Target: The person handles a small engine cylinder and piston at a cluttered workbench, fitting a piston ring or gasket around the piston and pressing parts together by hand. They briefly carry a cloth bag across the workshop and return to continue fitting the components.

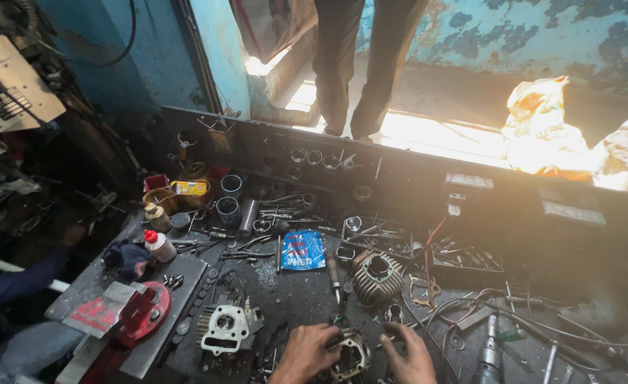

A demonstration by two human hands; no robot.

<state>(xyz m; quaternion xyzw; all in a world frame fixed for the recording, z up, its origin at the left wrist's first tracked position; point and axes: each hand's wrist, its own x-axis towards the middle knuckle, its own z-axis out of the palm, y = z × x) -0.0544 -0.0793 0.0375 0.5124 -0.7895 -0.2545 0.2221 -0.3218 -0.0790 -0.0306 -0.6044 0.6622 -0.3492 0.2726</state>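
Greasy metal engine casing (349, 358) at the worktop's (292, 291) near edge sits clamped between your left hand (305, 353) and right hand (408, 353); grip it firmly and level.

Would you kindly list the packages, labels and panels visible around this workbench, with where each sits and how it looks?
Blue pouch: bench centre, flat, blue with red and white print.
Yellow tin: back left, low rectangular, yellow label.
White bottle: left, small, red cap.
Control panel: upper left, cream plate with dark switches.
Orange bag: on the sill, right, crumpled.
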